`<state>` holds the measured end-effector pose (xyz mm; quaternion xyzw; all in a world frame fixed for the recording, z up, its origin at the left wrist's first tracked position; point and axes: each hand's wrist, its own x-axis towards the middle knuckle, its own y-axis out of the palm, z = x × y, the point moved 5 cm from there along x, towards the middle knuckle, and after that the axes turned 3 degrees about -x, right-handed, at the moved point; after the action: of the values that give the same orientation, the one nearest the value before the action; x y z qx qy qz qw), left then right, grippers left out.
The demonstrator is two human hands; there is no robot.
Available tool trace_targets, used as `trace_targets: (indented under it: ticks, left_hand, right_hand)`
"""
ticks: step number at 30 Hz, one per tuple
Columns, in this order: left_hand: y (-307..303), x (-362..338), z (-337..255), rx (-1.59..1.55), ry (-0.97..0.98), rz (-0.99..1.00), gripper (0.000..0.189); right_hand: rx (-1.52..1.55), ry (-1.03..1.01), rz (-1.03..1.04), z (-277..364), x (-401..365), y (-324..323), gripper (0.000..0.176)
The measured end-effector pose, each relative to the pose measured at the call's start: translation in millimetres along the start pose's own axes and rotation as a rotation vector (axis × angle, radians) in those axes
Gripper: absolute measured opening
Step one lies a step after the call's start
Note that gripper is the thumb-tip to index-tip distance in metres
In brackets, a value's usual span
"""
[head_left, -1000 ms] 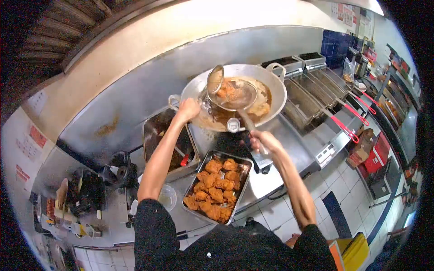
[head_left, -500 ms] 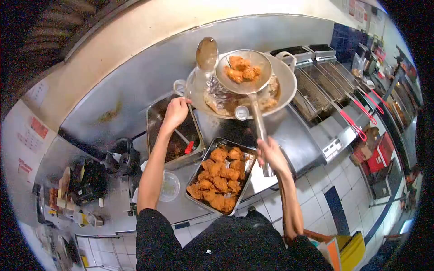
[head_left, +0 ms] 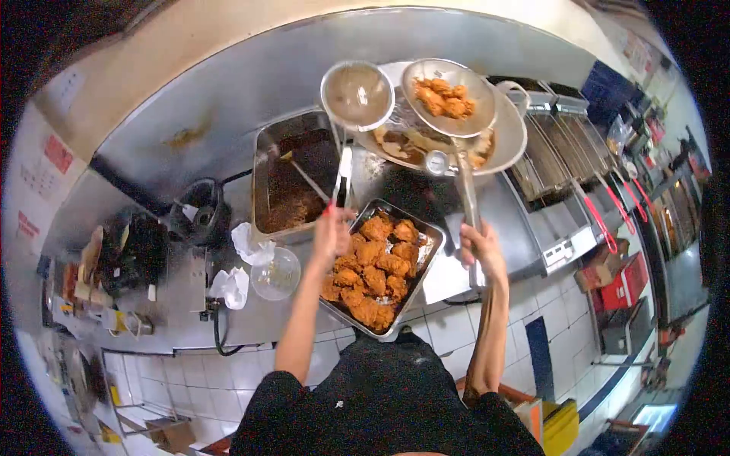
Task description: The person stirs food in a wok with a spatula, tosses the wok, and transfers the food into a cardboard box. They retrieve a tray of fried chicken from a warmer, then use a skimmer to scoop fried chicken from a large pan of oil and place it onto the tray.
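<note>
My right hand (head_left: 483, 247) grips the thick metal handle of a large strainer (head_left: 487, 102) above the wok (head_left: 513, 137). Several pieces of fried chicken (head_left: 445, 97) lie in its bowl. My left hand (head_left: 331, 237), slightly blurred, is closed at the lower end of the handle of a second round strainer (head_left: 357, 95), which is held over the wok's left side with no chicken in it. Right below my left hand, a metal tray (head_left: 435, 242) is heaped with browned fried chicken (head_left: 372, 270). A red-ended tool (head_left: 308, 181) lies in the dark pan beside that hand.
The deep pan (head_left: 258, 178) holds dark brown contents. A round dial (head_left: 436, 163) sits at the wok's front. Fryer baskets (head_left: 540, 163) with red handles stand at right. Crumpled paper (head_left: 230, 287) and a clear plastic tub (head_left: 275, 273) lie left of the tray.
My left hand has moved down and right from the wok's left handle to the second strainer's handle. That strainer's round face now shows fully. The right hand still holds the chicken strainer; the view has shifted.
</note>
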<state>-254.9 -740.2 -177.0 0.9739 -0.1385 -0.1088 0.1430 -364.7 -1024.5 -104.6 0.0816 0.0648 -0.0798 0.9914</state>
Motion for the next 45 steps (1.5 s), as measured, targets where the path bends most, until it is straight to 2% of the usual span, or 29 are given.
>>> trace_targets:
  ticks: [1,2,4,6,7,8,9,11,13,15,16,18,19,20,21,22,24,25,27,28,29,32,34,38,42,43,45]
  left_hand:
    - [2.8,-16.6,19.0,-0.084,-0.092,-0.106,0.054]
    - [1.1,-18.8,45.9,-0.183,-0.088,-0.017,0.053]
    - [10.6,-32.0,58.0,-0.357,-0.056,0.043,0.05]
    - [20.2,-38.4,55.6,-0.457,-0.033,0.051,0.048]
    - [22.9,-35.7,61.9,-0.487,-0.089,0.058,0.047]
    - [23.6,-31.9,70.5,-0.513,-0.15,0.068,0.046]
    - [17.3,-21.9,77.2,-0.505,-0.122,0.055,0.043]
    - [11.8,-23.8,55.5,-0.526,-0.101,0.113,0.044]
    - [2.1,-32.2,41.8,-0.526,-0.085,0.15,0.045]
    - [-25.8,-42.4,37.7,-0.464,-0.042,0.029,0.046]
    - [-45.4,-48.9,40.4,-0.416,-0.005,-0.027,0.047]
    - [-86.0,-66.3,45.8,-0.313,-0.038,-0.161,0.049]
    - [-102.2,-77.4,42.8,-0.233,-0.009,-0.242,0.049]
    - [-121.0,-85.5,49.8,-0.213,-0.08,-0.333,0.049]
    - [-140.1,-93.0,57.9,-0.189,-0.148,-0.43,0.049]
    - [-153.0,-96.0,64.6,-0.163,-0.17,-0.4,0.049]
    - [-184.7,-109.5,78.9,0.027,-0.261,-0.522,0.048]
    - [-189.7,-118.1,80.7,0.053,-0.283,-0.496,0.048]
    - [-192.5,-125.7,72.4,0.025,-0.192,-0.46,0.045]
    - [-188.3,-129.2,70.9,0.04,-0.211,-0.434,0.045]
    - [-185.6,-132.5,65.9,0.028,-0.181,-0.495,0.044]
    - [-189.9,-137.6,65.4,-0.056,-0.178,-0.564,0.043]
    - [-191.0,-141.3,68.4,-0.134,-0.202,-0.577,0.042]
    - [-189.3,-143.5,74.7,-0.128,-0.224,-0.588,0.043]
    - [-202.5,-134.3,90.1,-0.044,-0.189,-0.587,0.045]
    - [-202.8,-132.4,90.4,-0.029,-0.202,-0.57,0.045]
    - [-198.2,-125.1,90.3,-0.082,-0.173,-0.516,0.045]
  right_hand:
    - [-0.029,0.011,-0.028,2.6,-2.2,0.5,0.016]
    - [-0.017,0.04,-0.06,6.4,-3.7,2.0,0.017]
    - [-0.008,0.026,-0.067,20.8,-9.2,12.8,0.017]
    - [-0.117,-0.011,-0.103,37.3,-14.7,27.8,0.018]
    - [-0.203,0.015,-0.116,37.6,-13.4,27.8,0.02]
    - [-0.161,0.002,-0.104,38.5,-11.5,33.5,0.019]
    - [-0.144,-0.025,-0.058,42.6,-11.0,43.9,0.018]
    - [-0.066,-0.063,-0.029,56.4,-13.2,67.3,0.016]
    - [-0.122,-0.04,-0.011,59.7,-12.5,86.2,0.018]
    - [-0.089,-0.043,-0.012,61.0,-10.0,115.9,0.018]
    - [-0.094,0.021,0.018,66.5,-9.1,134.9,0.017]
    - [-0.03,0.039,0.118,59.8,-1.6,158.9,0.016]
    - [0.016,0.044,0.184,54.0,3.4,171.4,0.016]
    - [-0.143,0.029,0.168,43.8,9.0,178.0,0.019]
    - [-0.056,0.096,0.209,43.3,6.6,196.9,0.027]
    - [0.036,0.096,0.309,34.5,10.7,210.9,0.029]
    - [0.172,0.168,0.392,18.0,11.4,237.5,0.023]
    - [0.17,0.132,0.438,13.0,14.1,249.6,0.024]
    - [0.18,0.12,0.5,-8.9,18.6,270.3,0.02]
    - [0.174,0.182,0.477,-19.8,17.3,279.9,0.019]
    - [0.111,0.199,0.49,-35.4,22.2,287.8,0.032]
    - [0.213,0.22,0.503,-67.7,27.1,301.6,0.019]
    - [0.19,0.265,0.502,-109.5,37.7,306.9,0.018]
    - [0.303,0.324,0.394,-141.2,53.4,306.4,0.019]
    - [0.044,0.214,0.368,-168.8,74.6,298.7,0.02]
    - [0.056,0.216,0.345,-179.6,81.7,295.3,0.02]
    - [0.067,0.201,0.429,-195.8,95.8,297.0,0.025]
